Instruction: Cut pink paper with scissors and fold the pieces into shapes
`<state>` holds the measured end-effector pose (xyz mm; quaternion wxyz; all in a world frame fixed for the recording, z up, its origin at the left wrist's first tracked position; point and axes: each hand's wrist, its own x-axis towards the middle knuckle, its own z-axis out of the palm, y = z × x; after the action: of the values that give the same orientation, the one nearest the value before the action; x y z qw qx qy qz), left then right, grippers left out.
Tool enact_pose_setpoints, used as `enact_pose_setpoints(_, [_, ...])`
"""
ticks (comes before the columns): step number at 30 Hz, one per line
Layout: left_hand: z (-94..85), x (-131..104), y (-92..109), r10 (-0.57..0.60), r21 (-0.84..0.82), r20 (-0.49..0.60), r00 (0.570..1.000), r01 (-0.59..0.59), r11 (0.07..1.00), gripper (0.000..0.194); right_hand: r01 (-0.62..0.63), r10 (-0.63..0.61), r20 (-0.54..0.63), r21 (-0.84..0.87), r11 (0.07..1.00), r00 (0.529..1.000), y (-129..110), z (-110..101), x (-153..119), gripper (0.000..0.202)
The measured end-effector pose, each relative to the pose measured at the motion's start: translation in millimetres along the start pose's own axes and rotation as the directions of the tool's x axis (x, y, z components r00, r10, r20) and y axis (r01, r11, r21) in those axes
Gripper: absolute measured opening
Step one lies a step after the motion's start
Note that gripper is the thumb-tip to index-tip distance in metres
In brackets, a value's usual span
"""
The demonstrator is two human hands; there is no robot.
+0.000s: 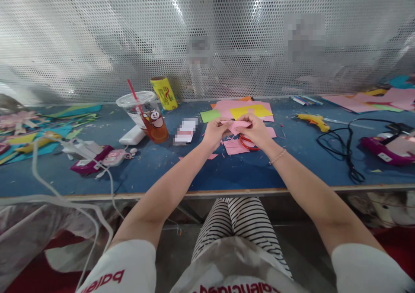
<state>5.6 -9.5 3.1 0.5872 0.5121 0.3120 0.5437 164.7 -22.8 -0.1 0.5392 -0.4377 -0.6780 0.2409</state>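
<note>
A small piece of pink paper (pixel 235 126) is held up between my two hands, over the blue table. My left hand (pixel 216 133) pinches its left side, and my right hand (pixel 254 130) has the fingers closed on its right side. Right below lie red-handled scissors (pixel 248 144), partly hidden by my right hand, and a cut pink sheet (pixel 234 147). Just behind my hands is a pile of pink sheets with a yellow sheet (pixel 264 111) on top and a green sheet (pixel 209 116) at its left.
Left of my hands are a phone (pixel 186 131), a drink cup with a straw (pixel 152 122), a yellow can (pixel 164 94) and a purple power strip (pixel 92 159) with cables. To the right lie a yellow glue gun (pixel 314 120) and a black cord (pixel 348 150). Behind rises a perforated metal panel (pixel 129 33).
</note>
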Motion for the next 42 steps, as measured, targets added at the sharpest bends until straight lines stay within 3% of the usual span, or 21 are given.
enact_pose_setpoints(10, [0.1, -0.2, -0.2, 0.002, 0.016, 0.014, 1.0, -0.003, 1.0, 0.024, 0.039, -0.039, 0.021, 0.019, 0.999, 0.999, -0.7, -0.3, 0.1, 0.027])
enact_pose_setpoints(16, [0.5, -0.6, 1.0, 0.042, 0.063, 0.001, 0.999, -0.042, 0.997, 0.024, -0.028, 0.028, -0.001, 0.044, 0.999, 1.0, -0.4, 0.8, 0.8, 0.015])
enact_pose_setpoints(26, [0.3, -1.2, 0.7, 0.004, 0.002, 0.017, 1.0, -0.004, 1.0, 0.026, -0.015, 0.015, -0.026, -0.001, 1.0, 1.0, 2.0, -0.3, 1.8, 0.016])
enact_pose_setpoints(31, [-0.1, -1.0, 1.3, -0.045, -0.091, 0.037, 0.998, 0.048, 0.995, 0.029, -0.048, 0.048, 0.003, 0.098, 0.994, 0.999, 4.3, -0.1, 2.8, 0.018])
enact_pose_setpoints(42, [2.5, -1.7, 3.7, 0.045, -0.161, -0.06, 0.997, -0.054, 0.986, 0.028, -0.13, 0.135, 0.001, 0.273, 0.953, 0.991, 9.1, 3.2, 4.9, 0.02])
